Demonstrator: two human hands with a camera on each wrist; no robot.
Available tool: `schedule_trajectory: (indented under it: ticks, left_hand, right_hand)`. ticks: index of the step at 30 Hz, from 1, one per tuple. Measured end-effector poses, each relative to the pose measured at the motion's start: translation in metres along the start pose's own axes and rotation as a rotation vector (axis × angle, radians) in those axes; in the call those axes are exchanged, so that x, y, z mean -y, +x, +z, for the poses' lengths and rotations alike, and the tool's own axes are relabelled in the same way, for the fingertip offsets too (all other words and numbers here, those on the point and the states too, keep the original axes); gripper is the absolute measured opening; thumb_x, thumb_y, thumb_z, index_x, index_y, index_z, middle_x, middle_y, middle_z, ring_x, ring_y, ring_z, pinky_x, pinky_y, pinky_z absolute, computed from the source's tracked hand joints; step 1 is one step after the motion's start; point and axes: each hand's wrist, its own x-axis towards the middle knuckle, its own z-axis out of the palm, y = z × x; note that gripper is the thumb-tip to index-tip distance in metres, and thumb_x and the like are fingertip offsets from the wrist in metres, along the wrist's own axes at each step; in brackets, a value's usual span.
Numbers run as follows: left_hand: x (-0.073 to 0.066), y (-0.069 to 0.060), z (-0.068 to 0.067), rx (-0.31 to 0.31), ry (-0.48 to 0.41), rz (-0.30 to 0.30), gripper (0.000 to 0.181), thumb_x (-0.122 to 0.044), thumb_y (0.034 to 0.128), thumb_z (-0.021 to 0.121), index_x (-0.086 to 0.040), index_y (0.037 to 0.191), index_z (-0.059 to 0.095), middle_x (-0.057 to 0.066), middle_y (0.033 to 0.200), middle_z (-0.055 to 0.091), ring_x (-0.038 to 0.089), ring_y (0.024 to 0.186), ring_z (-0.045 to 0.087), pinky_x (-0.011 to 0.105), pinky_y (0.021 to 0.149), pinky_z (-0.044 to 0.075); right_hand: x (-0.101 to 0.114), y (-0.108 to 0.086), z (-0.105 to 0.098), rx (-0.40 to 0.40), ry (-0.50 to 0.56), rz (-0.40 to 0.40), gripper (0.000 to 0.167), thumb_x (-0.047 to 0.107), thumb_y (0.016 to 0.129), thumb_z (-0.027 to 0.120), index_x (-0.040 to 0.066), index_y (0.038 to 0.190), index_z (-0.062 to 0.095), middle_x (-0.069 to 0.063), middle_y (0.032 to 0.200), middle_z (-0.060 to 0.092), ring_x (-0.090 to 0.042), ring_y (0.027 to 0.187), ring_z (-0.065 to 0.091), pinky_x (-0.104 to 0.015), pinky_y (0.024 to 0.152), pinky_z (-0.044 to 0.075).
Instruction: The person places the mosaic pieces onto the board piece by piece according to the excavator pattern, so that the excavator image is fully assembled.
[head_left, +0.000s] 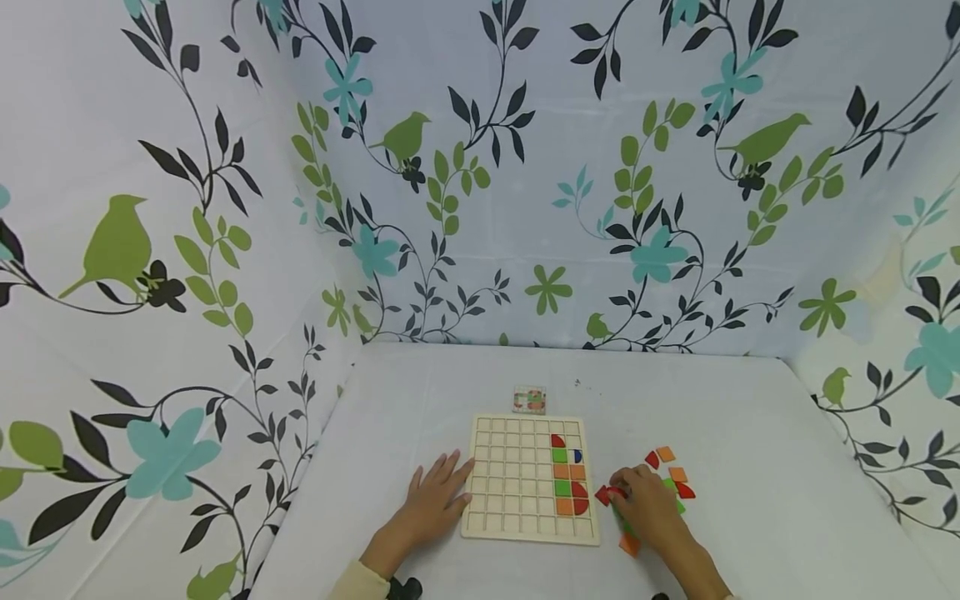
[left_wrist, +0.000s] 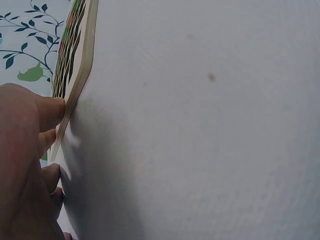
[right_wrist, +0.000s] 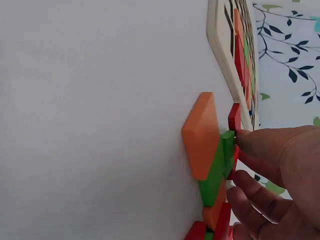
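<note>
I cannot see past the curved right hand (head_left: 645,498) in my head view: it covers part of a loose heap of flat red, green and orange tiles beside the board. Its fingertips meet a red wedge-shaped tile (head_left: 603,495) at the heap's near-board side, but I cannot tell whether they pinch it. My right-wrist view adds little; an orange square tile (right_wrist: 202,137) overlaps a green tile (right_wrist: 214,172), and the lowest pieces run off the frame. The left hand (head_left: 433,504) lies with fingers spread and released, touching the left edge of the square, pale wooden grid board (head_left: 510,475). My left-wrist view catches that board nearly edge-on, top cut off, its tiles reduced to smears of colour. Above it on the white tabletop (head_left: 420,400) sits a small patterned card (head_left: 529,399), its print too tiny to read. The board lies between the hands, its left columns bare wood; two right-hand columns carry red rounded pieces, green and orange squares, and one blue half-round tile (head_left: 577,456). Dark objects (head_left: 405,588) are clipped at the bottom edge.
</note>
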Motion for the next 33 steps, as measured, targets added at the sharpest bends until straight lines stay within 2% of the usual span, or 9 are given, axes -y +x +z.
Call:
schedule_trajectory:
  ticks: [5, 8, 14, 16, 20, 26, 33]
  left_hand:
    - [0.001, 0.001, 0.003, 0.019, 0.001, -0.012, 0.059, -0.038, 0.1102, 0.053, -0.020, 0.165, 0.039, 0.015, 0.173, 0.028, 0.042, 0.161, 0.022, 0.078, 0.122, 0.009]
    - [0.002, 0.001, 0.004, 0.020, 0.002, -0.013, 0.059, -0.038, 0.1099, 0.053, -0.020, 0.165, 0.039, 0.015, 0.173, 0.028, 0.042, 0.160, 0.023, 0.078, 0.121, 0.009]
    - [0.002, 0.000, 0.004, 0.015, 0.011, -0.013, 0.059, -0.038, 0.1099, 0.053, -0.021, 0.164, 0.040, 0.015, 0.173, 0.028, 0.042, 0.160, 0.023, 0.078, 0.122, 0.010]
    - [0.002, 0.000, 0.003, 0.013, 0.009, -0.012, 0.058, -0.038, 0.1099, 0.054, -0.020, 0.164, 0.040, 0.015, 0.173, 0.028, 0.043, 0.160, 0.023, 0.078, 0.122, 0.010]
    - [0.002, -0.001, 0.002, 0.012, 0.000, -0.010, 0.058, -0.037, 0.1100, 0.054, -0.020, 0.164, 0.040, 0.016, 0.173, 0.028, 0.043, 0.160, 0.023, 0.078, 0.121, 0.009]
    - [0.001, 0.000, 0.001, 0.005, 0.015, -0.013, 0.059, -0.036, 0.1096, 0.054, -0.019, 0.164, 0.041, 0.016, 0.173, 0.029, 0.043, 0.160, 0.023, 0.078, 0.121, 0.011]
    - [0.001, 0.001, 0.001, 0.010, 0.014, -0.023, 0.059, -0.037, 0.1095, 0.054, -0.020, 0.164, 0.039, 0.015, 0.174, 0.028, 0.042, 0.161, 0.023, 0.077, 0.122, 0.010]
  right_hand:
    - [0.002, -0.001, 0.002, 0.046, 0.020, 0.010, 0.033, 0.022, 0.086, 0.088, 0.012, 0.114, 0.073, -0.005, 0.103, 0.066, -0.021, 0.089, 0.057, -0.051, 0.085, 0.056]
    - [0.002, -0.002, 0.004, 0.063, 0.025, 0.001, 0.031, 0.022, 0.087, 0.088, 0.014, 0.114, 0.073, -0.005, 0.104, 0.065, -0.022, 0.094, 0.056, -0.055, 0.087, 0.054]
    - [0.002, 0.001, 0.006, 0.013, 0.027, -0.015, 0.019, 0.008, 0.093, 0.080, 0.011, 0.110, 0.074, -0.007, 0.103, 0.066, -0.025, 0.094, 0.058, -0.056, 0.086, 0.051]
    - [0.003, 0.004, 0.007, 0.006, 0.037, -0.005, 0.019, 0.008, 0.092, 0.080, 0.010, 0.110, 0.073, -0.008, 0.104, 0.066, -0.026, 0.094, 0.057, -0.056, 0.086, 0.051]
    - [0.005, 0.005, 0.007, 0.021, 0.043, -0.002, 0.025, 0.016, 0.091, 0.084, 0.014, 0.114, 0.073, -0.007, 0.109, 0.066, -0.025, 0.098, 0.057, -0.053, 0.086, 0.050]
    - [0.009, 0.008, 0.009, 0.030, 0.028, -0.055, 0.029, 0.020, 0.093, 0.083, 0.016, 0.120, 0.074, -0.005, 0.112, 0.066, -0.024, 0.103, 0.058, -0.043, 0.078, 0.042]
    - [0.006, 0.015, 0.009, 0.021, 0.061, -0.030, 0.025, 0.015, 0.097, 0.078, 0.007, 0.119, 0.069, -0.006, 0.105, 0.065, -0.021, 0.095, 0.058, -0.047, 0.086, 0.053]
